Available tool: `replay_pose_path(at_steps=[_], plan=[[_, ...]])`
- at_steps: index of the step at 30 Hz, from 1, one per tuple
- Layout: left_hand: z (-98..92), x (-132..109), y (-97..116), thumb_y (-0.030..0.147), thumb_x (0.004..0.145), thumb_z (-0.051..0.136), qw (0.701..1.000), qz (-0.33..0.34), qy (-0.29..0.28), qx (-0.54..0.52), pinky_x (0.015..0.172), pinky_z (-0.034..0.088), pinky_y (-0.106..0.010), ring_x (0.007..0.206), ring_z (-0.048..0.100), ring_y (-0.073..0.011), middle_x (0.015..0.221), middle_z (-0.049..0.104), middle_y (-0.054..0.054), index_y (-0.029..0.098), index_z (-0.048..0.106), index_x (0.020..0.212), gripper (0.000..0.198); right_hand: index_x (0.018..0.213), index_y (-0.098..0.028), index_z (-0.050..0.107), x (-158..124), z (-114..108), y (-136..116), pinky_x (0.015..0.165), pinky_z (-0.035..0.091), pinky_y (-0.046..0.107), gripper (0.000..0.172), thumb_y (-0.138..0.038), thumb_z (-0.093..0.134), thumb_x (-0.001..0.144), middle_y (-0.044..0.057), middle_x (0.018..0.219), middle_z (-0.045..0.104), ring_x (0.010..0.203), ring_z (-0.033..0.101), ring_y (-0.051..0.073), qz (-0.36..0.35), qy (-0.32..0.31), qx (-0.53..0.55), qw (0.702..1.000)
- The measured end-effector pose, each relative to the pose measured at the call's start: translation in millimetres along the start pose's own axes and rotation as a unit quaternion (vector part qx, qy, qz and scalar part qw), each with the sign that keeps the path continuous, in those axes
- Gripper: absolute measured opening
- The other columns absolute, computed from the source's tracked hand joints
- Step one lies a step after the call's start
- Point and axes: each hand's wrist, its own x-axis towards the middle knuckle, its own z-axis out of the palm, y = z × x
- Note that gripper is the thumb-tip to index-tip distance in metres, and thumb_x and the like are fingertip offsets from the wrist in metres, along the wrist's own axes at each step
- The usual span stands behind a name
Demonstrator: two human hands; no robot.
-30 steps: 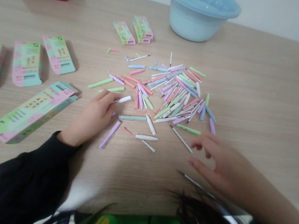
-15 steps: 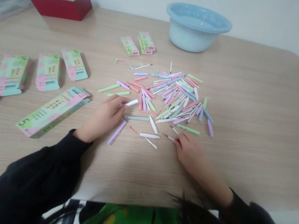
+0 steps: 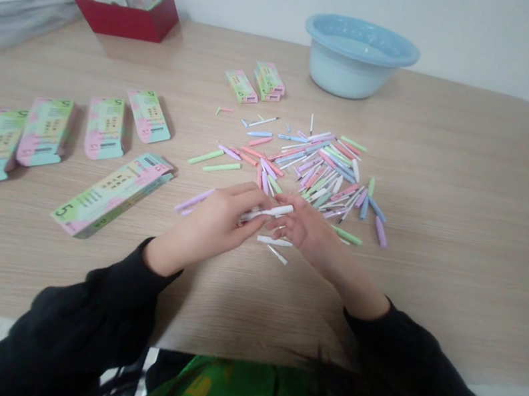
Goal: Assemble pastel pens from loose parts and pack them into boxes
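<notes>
My left hand [image 3: 228,216] is closed around a white pen [image 3: 276,211], held nearly level above the table, its blunt end to the right. My right hand [image 3: 308,231] meets it there, with fingers above and below that end. Whether a thin piece is also in the right hand is hidden. Beneath the hands, a white pen barrel [image 3: 274,241] and a short thin white piece [image 3: 277,254] lie on the table. Just beyond is a pile of pastel pen parts [image 3: 323,167]. A purple barrel [image 3: 194,200] is partly covered by the left hand.
Several flattened pastel cartons [image 3: 106,128] lie at left, with a longer carton [image 3: 113,194] nearer me. Small boxes [image 3: 268,80] sit behind the pile. At the back stand a light blue basin [image 3: 351,70] and a red box [image 3: 131,24] holding clear plastic bags.
Both hands have come together over the near side of the pile. The right hand moved left and up from the table; the thin pieces it pinched no longer show.
</notes>
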Motion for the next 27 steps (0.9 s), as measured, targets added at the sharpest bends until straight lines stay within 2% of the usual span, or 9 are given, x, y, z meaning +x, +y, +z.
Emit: replay_pose_path(at_steps=[2,4,9,13,17,20,23,27], plan=[[1.4,2,8,0.017,0.096,0.054,0.999,0.019,0.015,-0.022,0.082,0.052,-0.03,0.093,0.067,-0.0198,0.098,0.07,-0.006,0.019,0.069,0.1,0.016,0.098,-0.021,0.06,4,9,6,0.061,0.048,0.028,0.027,-0.046,0.061,0.09,0.002,0.081,0.063,0.069,0.059,0.015,0.028,-0.029,0.087,0.995],[2.8,2,12,0.012,0.093,0.055,0.998,0.011,0.037,-0.057,0.081,0.053,-0.03,0.093,0.067,-0.0196,0.099,0.07,-0.007,0.019,0.07,0.099,0.017,0.09,-0.021,0.062,3,13,10,0.058,0.044,0.026,0.019,-0.039,0.066,0.086,0.001,0.075,0.062,0.065,0.055,0.014,0.035,-0.026,0.127,0.991],[9.3,-3,11,0.016,0.09,0.063,0.981,-0.076,0.062,-0.169,0.068,0.053,-0.027,0.079,0.067,-0.0169,0.096,0.073,-0.006,0.017,0.069,0.102,0.013,0.09,-0.019,0.066,-6,9,10,0.057,0.043,0.025,0.011,-0.025,0.067,0.081,0.001,0.076,0.062,0.062,0.053,0.013,0.076,-0.035,0.144,0.986],[10.0,-6,7,0.021,0.091,0.065,0.979,-0.101,0.094,-0.151,0.073,0.053,-0.028,0.08,0.067,-0.017,0.093,0.075,-0.005,0.018,0.071,0.098,0.01,0.089,-0.017,0.066,-8,0,8,0.059,0.045,0.023,0.006,-0.02,0.066,0.083,0.0,0.074,0.062,0.064,0.055,0.011,0.119,-0.06,0.161,0.978],[-2.0,-8,0,0.024,0.09,0.069,0.967,-0.136,0.141,-0.164,0.069,0.053,-0.027,0.074,0.067,-0.0159,0.091,0.077,-0.004,0.019,0.074,0.096,0.01,0.092,-0.016,0.068,-8,-12,7,0.061,0.049,0.022,0.009,-0.017,0.071,0.083,-0.001,0.076,0.063,0.064,0.056,0.009,0.133,-0.052,0.169,0.975],[-15.1,-10,-13,0.027,0.088,0.072,0.948,-0.178,0.203,-0.172,0.065,0.054,-0.026,0.069,0.067,-0.0147,0.082,0.075,-0.003,0.018,0.075,0.095,0.012,0.095,-0.014,0.071,-8,-19,7,0.059,0.048,0.02,0.016,-0.017,0.074,0.08,-0.002,0.074,0.062,0.061,0.054,0.007,0.126,-0.039,0.171,0.976],[-25.8,-13,-35,0.03,0.087,0.072,0.932,-0.23,0.253,-0.122,0.065,0.053,-0.025,0.067,0.066,-0.0139,0.074,0.073,-0.001,0.019,0.076,0.091,0.012,0.095,-0.014,0.071,-8,-24,8,0.057,0.047,0.02,0.019,-0.019,0.077,0.078,-0.002,0.074,0.062,0.059,0.052,0.006,0.114,-0.023,0.157,0.981],[-28.6,-19,-69,0.033,0.086,0.069,0.924,-0.308,0.226,-0.031,0.057,0.044,-0.024,0.059,0.06,-0.0144,0.066,0.067,0.0,0.018,0.076,0.089,0.017,0.095,-0.015,0.069,-9,-25,8,0.055,0.043,0.022,0.021,-0.026,0.078,0.079,-0.003,0.07,0.06,0.057,0.052,0.007,0.083,-0.012,0.114,0.99]])
